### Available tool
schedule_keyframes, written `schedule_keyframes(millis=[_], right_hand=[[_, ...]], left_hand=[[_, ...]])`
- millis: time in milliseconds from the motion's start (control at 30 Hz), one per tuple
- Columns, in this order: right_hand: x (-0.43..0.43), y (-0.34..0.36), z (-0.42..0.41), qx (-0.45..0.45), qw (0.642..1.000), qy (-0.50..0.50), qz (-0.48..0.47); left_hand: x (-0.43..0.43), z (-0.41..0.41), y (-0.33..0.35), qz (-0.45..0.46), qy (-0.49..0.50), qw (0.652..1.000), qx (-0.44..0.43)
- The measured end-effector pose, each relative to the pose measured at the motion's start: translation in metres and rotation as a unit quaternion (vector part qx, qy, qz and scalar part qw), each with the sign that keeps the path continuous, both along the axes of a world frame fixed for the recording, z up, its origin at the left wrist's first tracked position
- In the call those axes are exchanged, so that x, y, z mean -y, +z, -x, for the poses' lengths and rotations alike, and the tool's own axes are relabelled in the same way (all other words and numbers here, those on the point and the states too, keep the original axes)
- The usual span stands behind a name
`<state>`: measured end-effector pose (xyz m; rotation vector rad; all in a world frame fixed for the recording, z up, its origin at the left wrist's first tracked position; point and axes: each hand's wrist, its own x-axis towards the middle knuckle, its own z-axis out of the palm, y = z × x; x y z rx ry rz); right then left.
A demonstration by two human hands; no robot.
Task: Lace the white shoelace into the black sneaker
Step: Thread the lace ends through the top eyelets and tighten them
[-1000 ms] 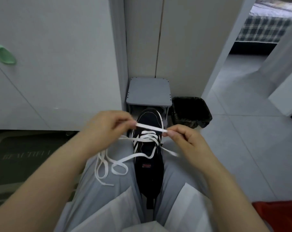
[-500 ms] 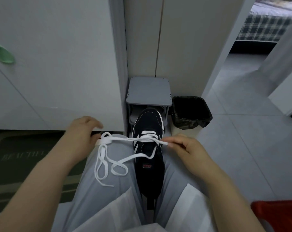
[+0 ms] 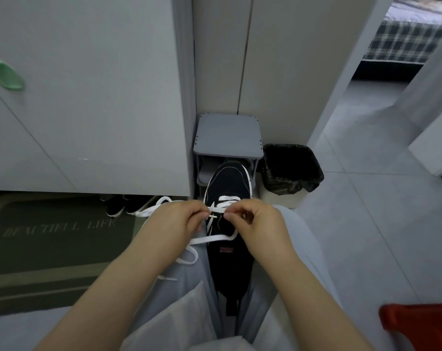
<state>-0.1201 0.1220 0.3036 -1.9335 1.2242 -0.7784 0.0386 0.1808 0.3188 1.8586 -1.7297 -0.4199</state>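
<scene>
A short span of the white shoelace (image 3: 217, 210) is pinched at either end by the left hand (image 3: 179, 220) and the right hand (image 3: 261, 222), held close together. Directly beneath them the black sneaker (image 3: 228, 182) is lodged between the thighs (image 3: 299, 239), its long axis running straight away, toe outward, equally near both hands.

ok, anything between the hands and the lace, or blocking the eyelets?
Nothing visible. The left hand and right hand both pinch the white shoelace directly over the black sneaker; only the hands themselves cover some eyelets.

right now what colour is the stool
The stool is grey; the head view shows it.
</scene>
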Motion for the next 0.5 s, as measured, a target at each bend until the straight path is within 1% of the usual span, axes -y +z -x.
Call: schedule_keyframes(millis=[67, 133, 200, 300, 500], right_hand=[[-0.001, -0.009, -0.004, -0.078, 0.996, -0.001, 0.053], [-0.003, -0.012, -0.009, -0.1, 0.992, 0.008, 0.075], [-0.004, -0.011, -0.011, -0.096, 0.992, 0.005, 0.078], [-0.004, -0.012, -0.011, -0.07, 0.996, 0.005, 0.05], [-0.002, -0.014, -0.008, -0.035, 0.999, 0.009, 0.006]], left_hand=[[0.0, -0.001, -0.008, 0.008, 0.031, 0.999, -0.006], [0.002, 0.0, -0.016, 0.013, 0.046, 0.999, -0.021], [0.004, 0.003, -0.019, 0.026, 0.053, 0.998, -0.011], [0.006, 0.006, -0.021, 0.03, 0.053, 0.998, 0.01], [0.008, 0.004, -0.023, 0.025, 0.033, 0.999, 0.004]])
